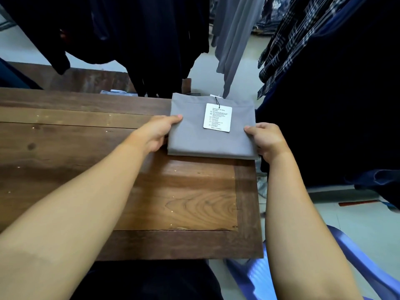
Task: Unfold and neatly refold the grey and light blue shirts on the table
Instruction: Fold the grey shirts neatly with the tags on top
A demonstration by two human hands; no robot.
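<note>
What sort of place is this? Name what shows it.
Likely a clothing shop or stockroom: dark garments and plaid shirts hang around the wooden table, and the folded grey shirt bears a paper tag.

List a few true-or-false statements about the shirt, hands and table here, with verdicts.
1. The shirt lies folded on the table. True.
2. A white tag lies on top of it. True.
3. Only the left hand holds the shirt. False: the right hand grips its other side too.
4. The shirt sits at the table's near left corner. False: it is at the far right corner.
</note>
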